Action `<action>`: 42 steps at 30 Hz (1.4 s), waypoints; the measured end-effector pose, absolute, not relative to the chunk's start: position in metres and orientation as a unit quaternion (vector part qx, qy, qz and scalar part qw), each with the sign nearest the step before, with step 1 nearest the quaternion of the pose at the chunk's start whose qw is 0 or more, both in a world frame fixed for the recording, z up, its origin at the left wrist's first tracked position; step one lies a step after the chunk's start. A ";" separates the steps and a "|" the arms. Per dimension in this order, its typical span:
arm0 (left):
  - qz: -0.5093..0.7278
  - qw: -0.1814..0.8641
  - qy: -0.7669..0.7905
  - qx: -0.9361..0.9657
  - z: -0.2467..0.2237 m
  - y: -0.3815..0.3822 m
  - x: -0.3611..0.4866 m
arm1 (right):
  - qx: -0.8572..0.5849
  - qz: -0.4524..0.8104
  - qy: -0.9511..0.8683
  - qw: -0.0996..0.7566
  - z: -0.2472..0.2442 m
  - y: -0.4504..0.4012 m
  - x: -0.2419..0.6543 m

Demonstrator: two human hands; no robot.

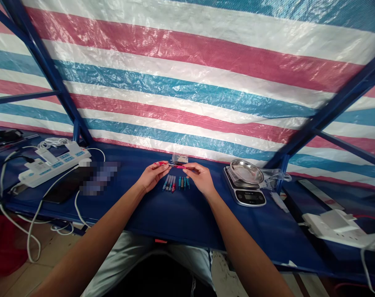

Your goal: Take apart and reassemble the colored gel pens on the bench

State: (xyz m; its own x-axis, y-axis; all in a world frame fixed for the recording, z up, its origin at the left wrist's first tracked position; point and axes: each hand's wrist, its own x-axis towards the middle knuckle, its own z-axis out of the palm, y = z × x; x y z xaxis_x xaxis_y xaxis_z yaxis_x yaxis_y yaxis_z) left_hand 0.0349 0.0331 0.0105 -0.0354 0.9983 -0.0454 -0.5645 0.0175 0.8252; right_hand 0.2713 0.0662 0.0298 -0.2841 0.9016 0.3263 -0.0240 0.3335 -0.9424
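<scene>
Both of my hands are raised over the blue table (pixel 175 222), fingertips close together. Pinched in my left hand (pixel 155 175) is a red pen part (pixel 160 163). My right hand (pixel 201 176) grips a pink pen part (pixel 181 167) with thumb and forefinger. A thin, dark-tipped piece spans the small gap between them; I cannot tell whether the two parts are joined. Just below lie several light-blue and clear pen barrels (pixel 169 182), one with a pink end. Beside them is a short row of teal pen parts (pixel 183 182). Behind the hands sits a small clear bag (pixel 179 158) of tiny pieces.
A kitchen scale (pixel 249 197) with a metal bowl (pixel 247 171) stands to the right, a plastic bag (pixel 276 177) beside it. Power strips (pixel 55 165) with cables lie at left and right. A dark phone (pixel 63 185) rests left. Striped sheeting (pixel 187 82) hangs behind.
</scene>
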 end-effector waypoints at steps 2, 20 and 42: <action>0.621 0.619 0.356 0.322 0.009 0.033 0.035 | -0.340 0.466 -0.655 0.488 0.030 0.067 0.273; 0.601 0.583 0.376 0.396 0.008 0.031 0.035 | -0.325 0.503 -0.691 0.405 0.037 0.063 0.278; 0.585 0.572 0.382 0.429 0.009 0.029 0.036 | -0.313 0.484 -0.717 0.392 0.040 0.062 0.284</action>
State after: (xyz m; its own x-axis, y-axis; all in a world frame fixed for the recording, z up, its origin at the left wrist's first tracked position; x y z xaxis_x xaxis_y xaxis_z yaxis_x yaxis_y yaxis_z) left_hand 0.0355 0.0286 0.0086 0.0229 0.9976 0.0657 -0.3418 -0.0540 0.9382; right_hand 0.2838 0.0617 0.0401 -0.4962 0.8287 0.2589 0.0701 0.3355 -0.9394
